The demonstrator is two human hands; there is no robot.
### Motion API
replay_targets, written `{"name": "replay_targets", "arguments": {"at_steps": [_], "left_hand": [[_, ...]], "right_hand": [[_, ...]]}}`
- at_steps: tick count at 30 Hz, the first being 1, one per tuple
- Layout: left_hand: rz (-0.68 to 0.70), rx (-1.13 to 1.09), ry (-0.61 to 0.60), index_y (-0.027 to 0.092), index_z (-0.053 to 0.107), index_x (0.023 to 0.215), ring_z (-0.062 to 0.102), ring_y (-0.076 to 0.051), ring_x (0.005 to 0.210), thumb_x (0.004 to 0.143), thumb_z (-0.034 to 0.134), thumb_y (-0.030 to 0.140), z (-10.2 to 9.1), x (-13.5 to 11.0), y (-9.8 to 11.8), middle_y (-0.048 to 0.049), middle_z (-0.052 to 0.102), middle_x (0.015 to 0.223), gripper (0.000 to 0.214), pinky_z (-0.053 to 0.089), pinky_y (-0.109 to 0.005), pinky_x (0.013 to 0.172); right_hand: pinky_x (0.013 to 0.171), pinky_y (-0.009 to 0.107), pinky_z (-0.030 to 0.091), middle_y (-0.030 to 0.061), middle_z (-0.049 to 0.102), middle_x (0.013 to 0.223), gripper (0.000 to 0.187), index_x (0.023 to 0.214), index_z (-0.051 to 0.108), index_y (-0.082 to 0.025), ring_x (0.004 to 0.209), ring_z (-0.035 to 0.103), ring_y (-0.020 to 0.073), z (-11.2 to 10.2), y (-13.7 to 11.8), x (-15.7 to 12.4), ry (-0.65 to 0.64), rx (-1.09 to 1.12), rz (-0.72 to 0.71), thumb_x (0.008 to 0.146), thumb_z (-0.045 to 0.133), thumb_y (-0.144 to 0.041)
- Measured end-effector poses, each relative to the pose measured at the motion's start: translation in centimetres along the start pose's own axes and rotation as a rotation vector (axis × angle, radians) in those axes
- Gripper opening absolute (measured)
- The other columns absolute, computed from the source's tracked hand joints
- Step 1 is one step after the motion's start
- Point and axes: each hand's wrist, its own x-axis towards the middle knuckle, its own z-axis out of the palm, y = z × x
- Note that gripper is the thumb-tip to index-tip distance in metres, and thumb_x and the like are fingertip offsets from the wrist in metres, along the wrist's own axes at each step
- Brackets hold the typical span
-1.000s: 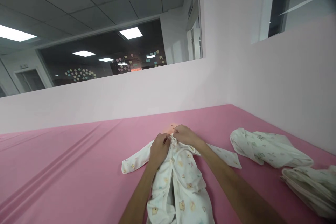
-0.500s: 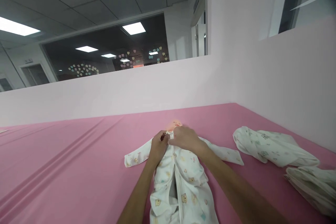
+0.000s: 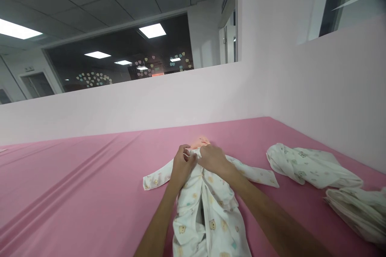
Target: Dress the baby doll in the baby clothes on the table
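A baby doll (image 3: 201, 142) lies on its back on the pink table sheet (image 3: 90, 184), dressed in a white printed romper (image 3: 208, 213) whose front gapes open lower down. My left hand (image 3: 181, 165) and my right hand (image 3: 212, 158) meet at the romper's neckline, just below the doll's head. Both have their fingers pinched closed on the collar ties there. The sleeves lie spread out to either side.
A crumpled white printed garment (image 3: 310, 165) lies to the right, with a folded pile of similar cloth (image 3: 356, 209) at the right edge. Pale pink partition walls (image 3: 331, 88) close off the back and right of the table.
My hands have stayed at the collar, with small finger shifts; the left has pulled the tie slightly leftward. The view has drifted a little.
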Motion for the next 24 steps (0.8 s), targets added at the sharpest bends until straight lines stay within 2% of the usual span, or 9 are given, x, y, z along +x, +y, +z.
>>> {"name": "replay_targets", "arguments": {"at_steps": [3,6,9,11,14,17,22,24], "left_hand": [[0.026,0.076,-0.132,0.022,0.056,0.107,0.048,-0.01,0.07,0.08,0.056,0.032,-0.8,-0.5,1.2,-0.0002,0.053,0.094,0.029,0.04,-0.022,0.063],[0.006,0.126,-0.276,0.022,0.06,0.1,0.048,-0.011,0.071,0.082,0.053,0.031,-1.5,-0.7,1.7,-0.0001,0.055,0.091,0.022,0.04,-0.022,0.063],[0.032,0.181,-0.256,0.021,0.06,0.099,0.048,-0.013,0.073,0.082,0.053,0.032,-1.6,-0.8,1.7,-0.0004,0.056,0.09,0.021,0.04,-0.024,0.066],[0.089,0.242,-0.244,0.02,0.059,0.087,0.048,-0.014,0.074,0.082,0.051,0.031,-1.4,-0.8,1.7,-0.0002,0.055,0.085,0.014,0.039,-0.026,0.067],[0.141,0.303,-0.237,0.019,0.051,0.073,0.048,-0.014,0.072,0.083,0.048,0.026,-1.0,-0.7,1.9,0.0006,0.053,0.08,0.013,0.037,-0.026,0.065],[0.156,0.299,-0.217,0.019,0.047,0.07,0.047,-0.013,0.072,0.082,0.047,0.023,-0.7,-0.7,2.1,0.0011,0.052,0.079,0.012,0.036,-0.025,0.065],[0.123,0.19,-0.197,0.019,0.053,0.075,0.047,-0.013,0.073,0.084,0.046,0.025,-1.0,-0.7,1.9,0.0007,0.053,0.082,0.013,0.036,-0.024,0.066],[0.074,0.139,-0.167,0.019,0.055,0.078,0.045,-0.012,0.069,0.084,0.046,0.027,-1.2,-0.6,1.7,0.0013,0.053,0.08,0.014,0.036,-0.024,0.064]], "right_hand": [[0.056,0.023,0.037,0.0101,0.067,0.082,0.011,0.071,0.058,-0.016,0.077,0.063,0.0188,-0.4,1.0,0.4,-0.013,0.106,-0.036,0.077,0.05,-0.02],[0.049,0.021,0.034,0.0033,0.062,0.066,0.014,0.058,0.046,-0.018,0.061,0.057,0.0128,-0.5,2.7,1.0,-0.128,0.41,-0.086,0.072,0.048,-0.019],[0.05,0.02,0.035,-0.0007,0.053,0.057,0.013,0.056,0.041,-0.019,0.057,0.052,0.011,-0.2,4.0,1.5,-0.228,0.73,-0.118,0.067,0.048,-0.017],[0.05,0.02,0.034,-0.0026,0.048,0.054,0.013,0.055,0.039,-0.019,0.055,0.048,0.0104,0.0,4.2,1.6,-0.244,0.78,-0.151,0.064,0.048,-0.016],[0.049,0.021,0.03,-0.0041,0.043,0.051,0.016,0.053,0.037,-0.019,0.053,0.044,0.0095,0.0,4.0,1.4,-0.23,0.777,-0.22,0.064,0.047,-0.016],[0.048,0.022,0.028,-0.0036,0.045,0.054,0.015,0.054,0.039,-0.019,0.053,0.042,0.0093,-0.3,3.6,1.1,-0.203,0.712,-0.254,0.067,0.048,-0.017],[0.047,0.024,0.022,-0.0027,0.044,0.058,0.018,0.055,0.037,-0.019,0.051,0.036,0.0087,-0.4,3.5,1.2,-0.117,0.364,-0.125,0.067,0.048,-0.012],[0.049,0.025,0.022,-0.0023,0.044,0.056,0.019,0.054,0.037,-0.019,0.051,0.037,0.0095,-0.5,3.5,1.2,-0.1,0.295,-0.071,0.066,0.049,-0.011]]}}
